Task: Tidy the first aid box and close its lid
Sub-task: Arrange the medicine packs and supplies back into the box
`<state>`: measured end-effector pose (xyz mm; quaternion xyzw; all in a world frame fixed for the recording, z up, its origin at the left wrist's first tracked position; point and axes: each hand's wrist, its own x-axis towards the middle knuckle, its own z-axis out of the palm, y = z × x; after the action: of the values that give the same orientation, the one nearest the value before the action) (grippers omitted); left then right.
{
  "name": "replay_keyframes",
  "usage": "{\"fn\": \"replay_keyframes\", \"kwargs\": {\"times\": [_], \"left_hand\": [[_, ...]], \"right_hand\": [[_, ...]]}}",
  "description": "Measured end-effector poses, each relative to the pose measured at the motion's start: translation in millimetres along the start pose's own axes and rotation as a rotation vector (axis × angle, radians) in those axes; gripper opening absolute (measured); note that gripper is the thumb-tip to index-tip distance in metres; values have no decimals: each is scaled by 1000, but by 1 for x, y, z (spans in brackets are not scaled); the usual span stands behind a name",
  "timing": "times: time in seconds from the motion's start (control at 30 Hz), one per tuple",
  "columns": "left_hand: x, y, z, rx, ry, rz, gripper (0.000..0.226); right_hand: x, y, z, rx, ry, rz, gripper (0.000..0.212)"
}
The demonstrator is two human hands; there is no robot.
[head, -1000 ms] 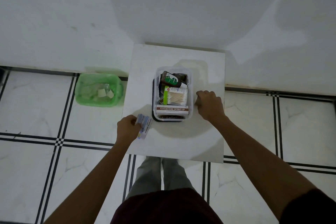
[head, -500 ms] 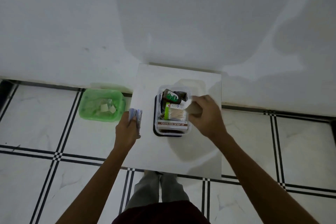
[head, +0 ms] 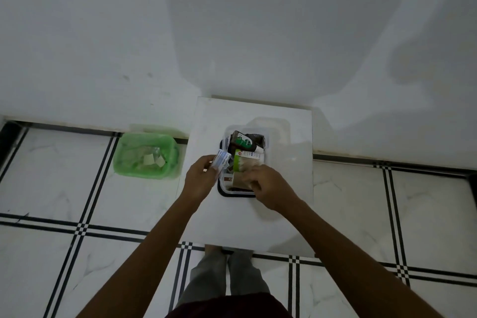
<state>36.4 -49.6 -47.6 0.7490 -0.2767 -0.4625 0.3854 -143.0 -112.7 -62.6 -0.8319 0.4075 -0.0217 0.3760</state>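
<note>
First aid box [head: 227,190] open on white table [head: 284,214]. Left hand [head: 202,179] pinching blue sachets [head: 221,160] at box's left rim; right hand [head: 268,186] curled, pressing contents down (grip unclear). Best slid in flat, nothing above rim.

Single head-worn wide-angle view, looking steeply down over white table [head: 284,214], floor and wall; no second view.

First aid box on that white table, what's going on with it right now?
A person stands over the open first aid box on the table. The left hand holds a small blue and white packet at the box's left edge. The right hand reaches into the box among the supplies. No lid is on it. A green bin sits on the floor to the left.
</note>
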Motion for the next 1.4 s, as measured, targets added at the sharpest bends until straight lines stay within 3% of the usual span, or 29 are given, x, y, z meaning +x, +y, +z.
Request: {"fn": "replay_keyframes", "kwargs": {"times": [0.2, 0.27, 0.37, 0.43, 0.5, 0.53, 0.6, 0.73, 0.87, 1.23, 1.4], "left_hand": [[6, 4, 6, -16, 67, 28, 18], [13, 10, 8, -18, 82, 44, 14], [19, 25, 18, -165, 63, 18, 11], [18, 36, 30, -323, -29, -32, 8], [15, 41, 42, -384, -92, -56, 12], [15, 42, 47, -382, -97, -58, 15], [16, 41, 53, -264, -54, -29, 16], [22, 32, 44, 149, 160, 160, 11], [27, 12, 27, 283, 317, 175, 17], [33, -2, 22, 413, 39, 78, 25], [38, 4, 20, 392, -74, 23, 27]], "right_hand": [[-6, 7, 2, 33, 172, -34, 12], [-7, 7, 0, 116, 295, -4, 17], [-3, -2, -16, 440, 411, 243, 27], [5, -6, -24, 726, 357, 392, 25], [9, -7, -29, 964, 301, 420, 20], [11, -7, -30, 970, 310, 412, 21], [14, -2, -30, 838, 384, 418, 23], [17, 7, -28, 346, 635, 381, 13], [17, 4, -24, 79, 683, 298, 15], [16, 12, -7, -79, 477, 428, 23], [25, 16, -19, 137, 515, 524, 9]]}}
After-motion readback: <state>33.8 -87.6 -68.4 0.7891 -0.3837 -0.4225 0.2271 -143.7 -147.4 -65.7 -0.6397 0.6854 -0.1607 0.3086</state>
